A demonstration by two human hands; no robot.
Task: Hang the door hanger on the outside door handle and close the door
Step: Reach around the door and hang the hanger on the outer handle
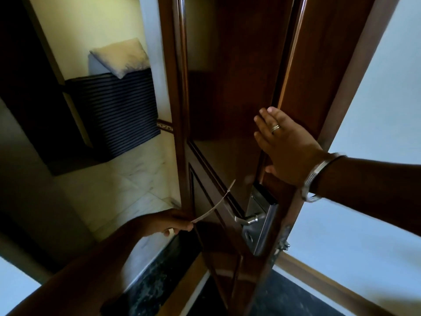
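A dark brown wooden door (pixel 239 87) stands partly open in front of me. Its silver lever handle (pixel 247 219) sits on a long metal lock plate (pixel 262 224) near the door's edge. My left hand (pixel 168 223) pinches the lower end of a thin pale door hanger (pixel 216 202), seen edge-on, which slants up toward the door panel left of the handle. The hanger is apart from the handle. My right hand (pixel 284 147), with a ring and a metal bracelet, lies flat with spread fingers against the door's edge above the lock plate.
Through the gap on the left I see a room with pale floor tiles (pixel 127 185), a dark striped basket (pixel 118 110) with a white pillow (pixel 120 57) on top, and dark furniture (pixel 29 87). A brown door frame (pixel 355 65) and pale wall (pixel 387 110) are at right.
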